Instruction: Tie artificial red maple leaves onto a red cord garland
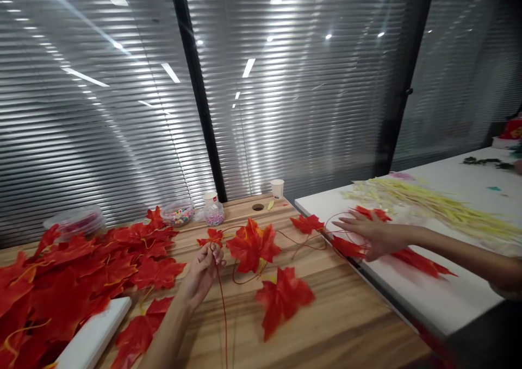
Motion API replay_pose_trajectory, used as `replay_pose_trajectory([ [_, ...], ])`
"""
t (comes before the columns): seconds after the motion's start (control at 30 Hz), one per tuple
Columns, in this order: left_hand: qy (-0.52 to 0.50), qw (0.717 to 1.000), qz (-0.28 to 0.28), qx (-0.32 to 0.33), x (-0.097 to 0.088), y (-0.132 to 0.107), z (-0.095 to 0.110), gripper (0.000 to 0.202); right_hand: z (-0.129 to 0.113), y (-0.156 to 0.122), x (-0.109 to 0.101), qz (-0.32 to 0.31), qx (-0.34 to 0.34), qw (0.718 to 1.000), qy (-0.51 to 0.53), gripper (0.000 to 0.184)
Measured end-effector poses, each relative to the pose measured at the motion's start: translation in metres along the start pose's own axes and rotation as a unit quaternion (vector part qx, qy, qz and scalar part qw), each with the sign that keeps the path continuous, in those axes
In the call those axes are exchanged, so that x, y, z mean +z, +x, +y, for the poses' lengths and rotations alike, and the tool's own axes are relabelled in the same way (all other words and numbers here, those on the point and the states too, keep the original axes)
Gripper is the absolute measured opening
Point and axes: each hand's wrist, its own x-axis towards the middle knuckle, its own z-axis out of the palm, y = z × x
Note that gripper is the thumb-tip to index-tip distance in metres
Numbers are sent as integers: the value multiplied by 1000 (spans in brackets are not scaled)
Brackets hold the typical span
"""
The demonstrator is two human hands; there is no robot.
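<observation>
My left hand (206, 271) is closed in a pinch on a thin red cord (222, 298), whose end hangs down toward the table's near side. Just behind these fingers is a small red maple leaf (211, 237). The cord loops on to the right past a larger artificial maple leaf (253, 244) and another leaf (307, 224). Over at the right, my right hand (373, 236) is spread flat, fingers stretched out, above red leaves (424, 261) on the white table. One more maple leaf (283, 301) lies in front, its edges blurred.
A big heap of red leaves (61, 282) covers the left side, with a white slab (95, 333) among them. Bead containers (178, 214) and a paper cup (277, 188) stand at the back. Yellow strands (432, 200) lie on the white table (460, 304).
</observation>
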Motion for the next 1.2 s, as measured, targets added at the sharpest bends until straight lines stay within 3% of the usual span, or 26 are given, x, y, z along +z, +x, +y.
replay_pose_trajectory([
  [0.07, 4, 1000, -5, 2, 0, -1, 0, 24, -35, 7, -12, -38, -48, 998, 26, 78],
  [0.17, 2, 1000, -7, 6, 1, -1, 0, 25, -84, 23, -23, 3, -144, 985, 95, 49],
  [0.23, 0, 1000, -3, 6, 1, -2, 0, 24, -107, 35, -20, 10, -178, 978, 112, 42],
  [0.43, 1, 1000, 5, 8, 4, -3, 0, 22, -137, 65, 20, -16, -262, 955, 135, 54],
  [0.5, 3, 1000, 4, 7, 3, -2, -2, 21, -141, 68, 29, -29, -273, 954, 120, 41],
  [0.57, 11, 1000, 19, 9, 0, 0, -3, 21, -142, 67, 31, -8, -282, 956, 84, 23],
  [0.6, 19, 999, 36, 10, -2, 1, -4, 21, -141, 65, 29, 23, -289, 955, 70, 22],
  [0.7, 66, 992, 103, -5, -10, 5, -7, 27, -134, 58, 12, 176, -292, 936, 89, 27],
  [0.8, 101, 986, 128, -28, -15, 7, -10, 28, -123, 51, -15, 327, -225, 905, 151, 23],
  [0.87, 105, 986, 126, -37, -16, 7, -11, 26, -114, 48, -32, 368, -163, 900, 167, 25],
  [1.0, 124, 987, 94, -50, -12, 5, -13, 24, -91, 45, -52, 405, -59, 900, 151, 30],
  [1.07, 136, 987, 72, -55, -9, 3, -14, 23, -76, 44, -55, 413, -48, 901, 125, 31],
  [1.2, 136, 989, 32, -50, -3, 1, -14, 21, -44, 41, -54, 367, -59, 925, 73, 31],
])
